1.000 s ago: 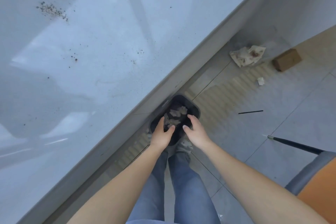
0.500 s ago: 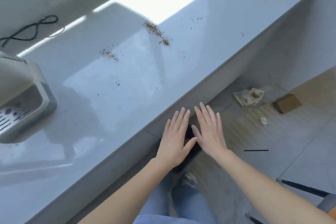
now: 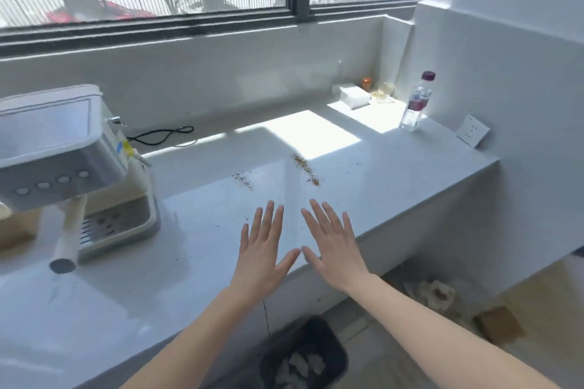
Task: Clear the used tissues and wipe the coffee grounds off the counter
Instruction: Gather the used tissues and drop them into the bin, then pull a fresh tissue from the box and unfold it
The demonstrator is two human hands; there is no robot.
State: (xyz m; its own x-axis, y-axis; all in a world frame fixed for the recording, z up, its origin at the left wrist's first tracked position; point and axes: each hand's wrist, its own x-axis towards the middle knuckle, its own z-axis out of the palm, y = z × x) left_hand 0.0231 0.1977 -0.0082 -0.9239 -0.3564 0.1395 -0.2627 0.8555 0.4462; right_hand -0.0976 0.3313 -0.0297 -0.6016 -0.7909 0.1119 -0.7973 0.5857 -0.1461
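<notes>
My left hand (image 3: 264, 249) and my right hand (image 3: 331, 246) hover side by side over the front of the pale counter (image 3: 395, 167), fingers spread and holding nothing. Brown coffee grounds (image 3: 306, 169) lie in a streak just beyond my fingertips, with a smaller patch (image 3: 243, 181) to the left and stray specks nearer. On the floor below the counter edge stands a black bin (image 3: 335, 347) with crumpled white tissues (image 3: 300, 368) inside. Another stained tissue (image 3: 437, 292) lies on the floor to the right.
A white coffee machine (image 3: 63, 164) stands at the left with a black cord (image 3: 164, 136) behind it. At the back right are a tissue box (image 3: 354, 97), a water bottle (image 3: 416, 103) and a wall socket (image 3: 473, 131). A brown block (image 3: 499, 324) lies on the floor.
My hands rose from the bin on the floor to above the counter and spread open. The view lifted from the floor to the counter and window.
</notes>
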